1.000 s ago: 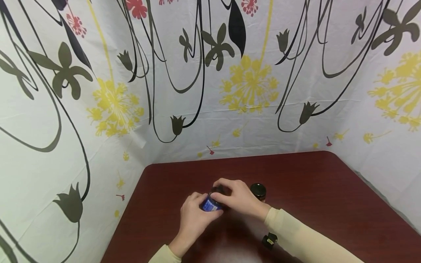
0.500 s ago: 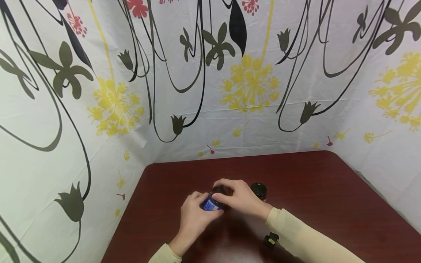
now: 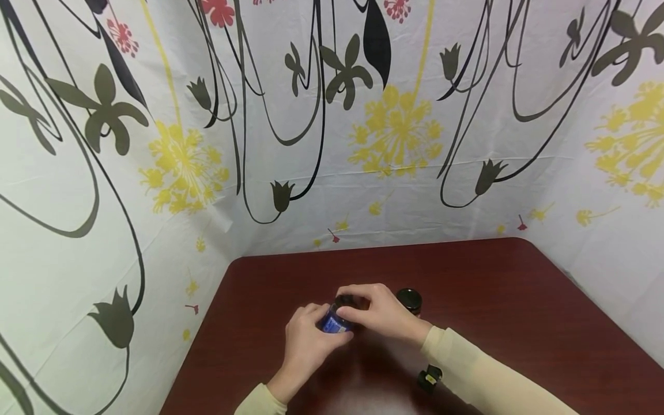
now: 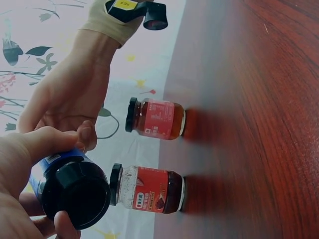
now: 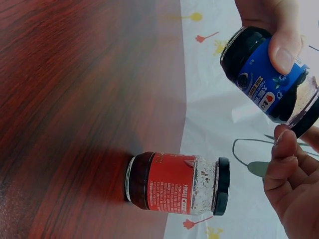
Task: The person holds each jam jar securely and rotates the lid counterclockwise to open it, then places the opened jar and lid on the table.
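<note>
My left hand (image 3: 307, 347) grips a glass jar of dark blueberry jam (image 5: 264, 82), its blue label picturing berries. The jar is tilted and held up off the table, with its dark base (image 4: 79, 196) toward the left wrist camera. Thumb and fingers of my right hand (image 3: 381, 311) pinch the black lid (image 5: 306, 119), which sits on the jar's mouth. Behind the hands stand a jar with a red label (image 4: 151, 190) and one with a pinkish label (image 4: 158, 119), both upright with black lids. The head view shows one dark lid (image 3: 409, 300) just beyond my right wrist.
The reddish-brown wooden table (image 3: 498, 300) has rounded far corners. A white cloth with a flower print (image 3: 384, 219) hangs behind and beside it. A small black camera with a yellow sticker (image 3: 430, 378) shows by the right sleeve.
The head view drifts very slightly. Both hands stay on the blueberry jam jar and its lid, in almost the same place, with only a tiny shift of the right hand.
</note>
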### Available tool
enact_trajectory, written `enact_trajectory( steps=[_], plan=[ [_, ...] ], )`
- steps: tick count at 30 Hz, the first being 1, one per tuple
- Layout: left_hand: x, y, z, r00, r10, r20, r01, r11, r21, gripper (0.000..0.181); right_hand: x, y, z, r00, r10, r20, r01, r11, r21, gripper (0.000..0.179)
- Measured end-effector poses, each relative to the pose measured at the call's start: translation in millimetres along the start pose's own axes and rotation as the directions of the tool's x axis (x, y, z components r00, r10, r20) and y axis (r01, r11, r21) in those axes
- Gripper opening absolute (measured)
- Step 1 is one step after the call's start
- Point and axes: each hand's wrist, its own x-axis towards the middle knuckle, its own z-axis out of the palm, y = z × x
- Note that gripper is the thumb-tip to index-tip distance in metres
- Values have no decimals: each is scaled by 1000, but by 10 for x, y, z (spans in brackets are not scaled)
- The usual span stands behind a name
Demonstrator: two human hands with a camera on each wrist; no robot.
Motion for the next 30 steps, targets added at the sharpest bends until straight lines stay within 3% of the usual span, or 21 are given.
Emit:
enact_trajectory(
  steps=[6,30],
  plan=[
    [6,-1,-11,1000,11,-1,-11,1000,11,62,-1,19,-3,1000,-29,-9,29,1000,4,30],
    [6,-18,-60,997,77,14,-77,997,3,59,-26,24,-2,999,-23,-42,25,998,55,37]
  ],
)
